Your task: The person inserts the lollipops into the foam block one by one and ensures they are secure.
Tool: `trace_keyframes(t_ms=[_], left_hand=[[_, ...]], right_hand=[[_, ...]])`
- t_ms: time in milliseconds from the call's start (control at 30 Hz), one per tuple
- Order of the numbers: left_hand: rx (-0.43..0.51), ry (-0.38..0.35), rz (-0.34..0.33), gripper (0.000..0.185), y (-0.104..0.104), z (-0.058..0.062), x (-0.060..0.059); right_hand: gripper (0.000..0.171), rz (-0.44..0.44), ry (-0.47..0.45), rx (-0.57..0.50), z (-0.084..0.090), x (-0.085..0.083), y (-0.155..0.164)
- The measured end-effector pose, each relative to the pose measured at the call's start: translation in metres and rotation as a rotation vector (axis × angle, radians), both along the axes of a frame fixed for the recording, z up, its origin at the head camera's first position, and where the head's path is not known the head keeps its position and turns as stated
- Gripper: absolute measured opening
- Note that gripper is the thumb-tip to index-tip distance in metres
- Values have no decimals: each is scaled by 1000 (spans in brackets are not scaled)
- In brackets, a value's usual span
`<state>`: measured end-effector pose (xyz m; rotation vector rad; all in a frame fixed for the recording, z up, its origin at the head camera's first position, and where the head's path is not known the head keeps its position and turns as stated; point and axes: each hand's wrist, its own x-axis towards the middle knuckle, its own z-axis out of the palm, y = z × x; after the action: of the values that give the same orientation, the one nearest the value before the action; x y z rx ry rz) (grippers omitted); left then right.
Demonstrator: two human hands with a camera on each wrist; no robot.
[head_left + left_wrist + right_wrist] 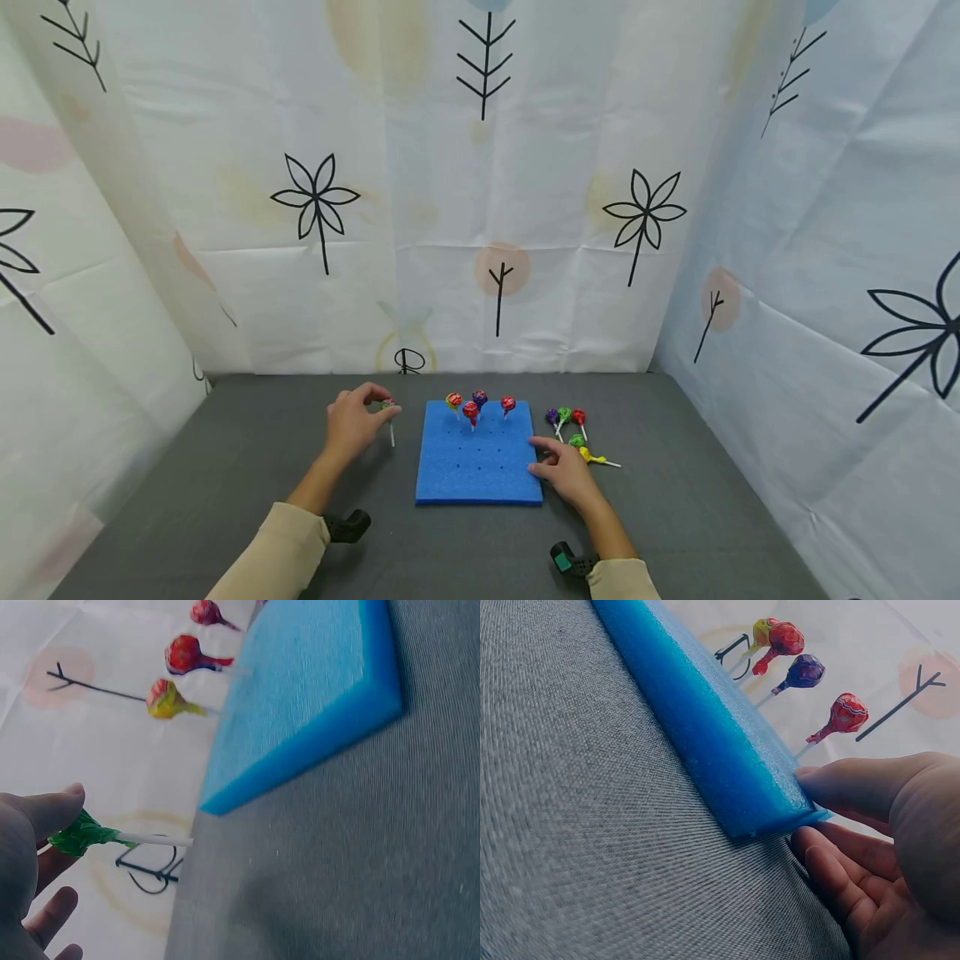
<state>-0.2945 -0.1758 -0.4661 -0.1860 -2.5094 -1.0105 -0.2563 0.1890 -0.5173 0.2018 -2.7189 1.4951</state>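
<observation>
My left hand [352,427] pinches a green-wrapped lollipop [82,834] by its head, the white stick pointing down in the head view. It hovers left of a blue foam board [480,487] with rows of small holes. Several lollipops stand upright along the board's far part: a yellow-and-red one [453,401], a red one [470,410], a purple one [480,400] and another red one [508,404]. At the board's right edge, my right hand [567,472] grips the foam, thumb on top and fingers at the side, as the right wrist view shows.
Right of the board lie loose lollipops: purple [552,416], green [565,414], red [578,417], another green [577,440] and yellow [588,456], close to the right hand. Printed fabric [420,292] hangs behind and beside the grey table [247,433].
</observation>
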Motion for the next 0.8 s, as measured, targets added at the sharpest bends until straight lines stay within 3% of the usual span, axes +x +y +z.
trace_keyframes(t_ms=[300, 800], left_hand=[[118, 23, -20, 27, 16, 4, 4], [184, 140, 18, 24, 50, -16, 8]], right_hand=[[41, 1, -3, -3, -2, -2, 0], [41, -8, -10, -7, 0, -2, -1]])
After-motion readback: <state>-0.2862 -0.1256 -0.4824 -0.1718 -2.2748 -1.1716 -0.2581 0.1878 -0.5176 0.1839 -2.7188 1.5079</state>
